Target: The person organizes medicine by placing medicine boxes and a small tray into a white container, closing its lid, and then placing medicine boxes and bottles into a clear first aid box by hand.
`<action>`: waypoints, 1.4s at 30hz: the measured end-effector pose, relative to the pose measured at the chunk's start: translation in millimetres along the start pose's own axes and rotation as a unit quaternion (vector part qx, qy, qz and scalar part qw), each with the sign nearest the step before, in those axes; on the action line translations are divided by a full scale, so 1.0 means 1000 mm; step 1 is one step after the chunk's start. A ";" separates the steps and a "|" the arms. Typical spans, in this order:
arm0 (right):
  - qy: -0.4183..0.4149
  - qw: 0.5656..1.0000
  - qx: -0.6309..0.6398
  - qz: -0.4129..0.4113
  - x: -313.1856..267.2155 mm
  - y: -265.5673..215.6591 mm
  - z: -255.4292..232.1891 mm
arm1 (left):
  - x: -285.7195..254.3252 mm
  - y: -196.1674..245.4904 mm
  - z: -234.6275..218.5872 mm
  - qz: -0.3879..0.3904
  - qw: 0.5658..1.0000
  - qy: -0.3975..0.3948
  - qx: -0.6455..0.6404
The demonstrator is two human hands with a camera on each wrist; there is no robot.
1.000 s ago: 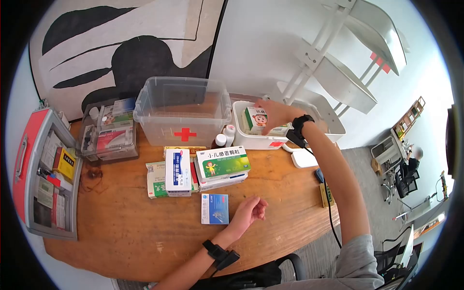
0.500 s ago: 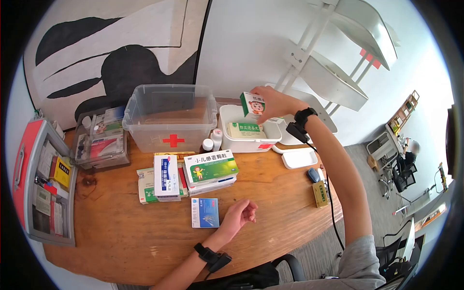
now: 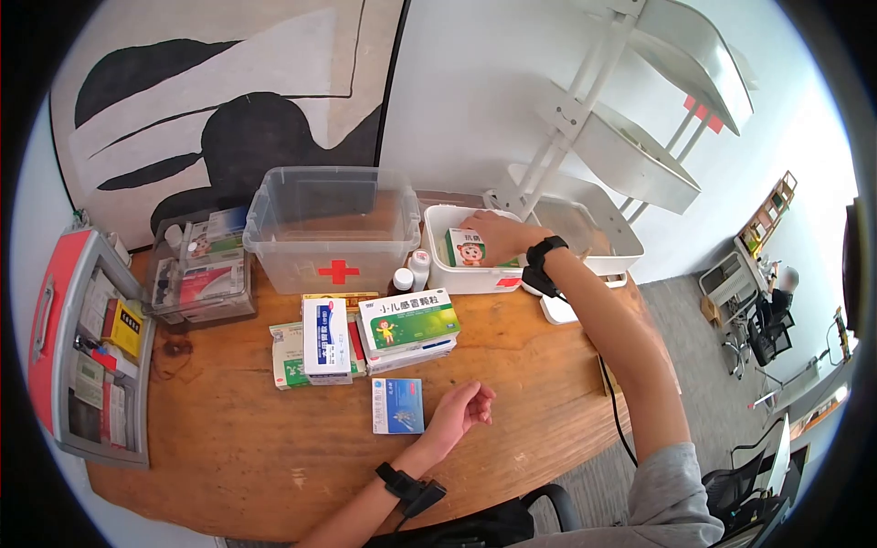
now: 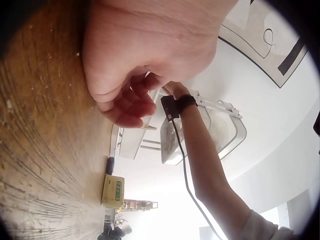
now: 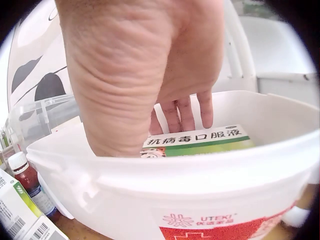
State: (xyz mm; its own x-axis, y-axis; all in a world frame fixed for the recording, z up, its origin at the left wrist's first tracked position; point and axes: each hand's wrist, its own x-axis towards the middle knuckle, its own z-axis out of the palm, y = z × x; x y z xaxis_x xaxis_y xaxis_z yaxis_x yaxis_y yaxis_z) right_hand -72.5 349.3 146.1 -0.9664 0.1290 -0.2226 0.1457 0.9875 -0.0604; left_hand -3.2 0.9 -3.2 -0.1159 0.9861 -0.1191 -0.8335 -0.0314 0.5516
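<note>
My right hand (image 3: 501, 239) reaches down into a small white bin (image 3: 457, 279) and holds a white-and-green medicine box (image 3: 466, 249) with a cartoon face on it. Seen from the right wrist, the fingers come down behind the medicine box (image 5: 200, 142), while the bin's near wall hides its lower part. My left hand (image 3: 461, 416) rests on the table with loosely curled fingers and nothing in it. Just left of it lies a flat blue-and-white medicine box (image 3: 398, 406).
A clear plastic bin (image 3: 338, 242) with a red cross stands left of the white one, two small bottles (image 3: 418, 267) between them. Stacked medicine boxes (image 3: 411, 320) lie in front. A red-and-grey cabinet (image 3: 64, 320) stands at far left, a white shelf rack (image 3: 585, 128) at back right.
Half a second ago my right hand held the cartoon-face box raised above the white bin, over another green-and-white box; now it has lowered it inside. My left hand stays on the table.
</note>
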 end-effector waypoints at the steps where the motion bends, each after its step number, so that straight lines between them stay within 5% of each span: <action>1: -0.011 1.000 -0.019 0.001 0.000 -0.001 -0.003 | 0.000 -0.001 0.001 -0.001 1.000 0.002 0.002; 12: 0.035 0.999 -0.019 0.020 -0.012 -0.032 -0.009 | -0.001 -0.002 0.000 -0.008 1.000 -0.002 0.002; 25: 0.154 0.986 0.069 -0.001 -0.051 -0.006 -0.019 | -0.005 -0.003 -0.001 -0.007 1.000 0.013 -0.003; 29: 0.223 0.965 0.088 0.111 -0.134 -0.045 -0.076 | -0.003 0.002 0.005 0.000 1.000 0.006 0.001; 32: 0.165 0.968 -0.010 0.190 -0.205 -0.047 -0.082 | -0.005 0.004 0.005 -0.010 1.000 0.003 0.013; 36: -0.014 0.932 -0.097 0.350 -0.293 -0.025 -0.030 | -0.004 0.003 0.005 -0.001 1.000 -0.001 0.009; 42: -0.014 0.900 -0.026 0.435 -0.364 0.001 0.064 | -0.007 0.010 0.011 0.011 0.999 0.021 0.027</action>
State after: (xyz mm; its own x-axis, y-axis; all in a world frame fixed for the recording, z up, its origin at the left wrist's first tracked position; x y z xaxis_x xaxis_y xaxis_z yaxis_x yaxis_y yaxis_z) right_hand 293.1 297.9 164.3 -0.4856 0.8538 -0.1876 0.8340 0.5168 0.1933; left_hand -4.6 -4.7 11.7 -0.1584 0.9774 -0.1402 -0.7996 -0.0437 0.5989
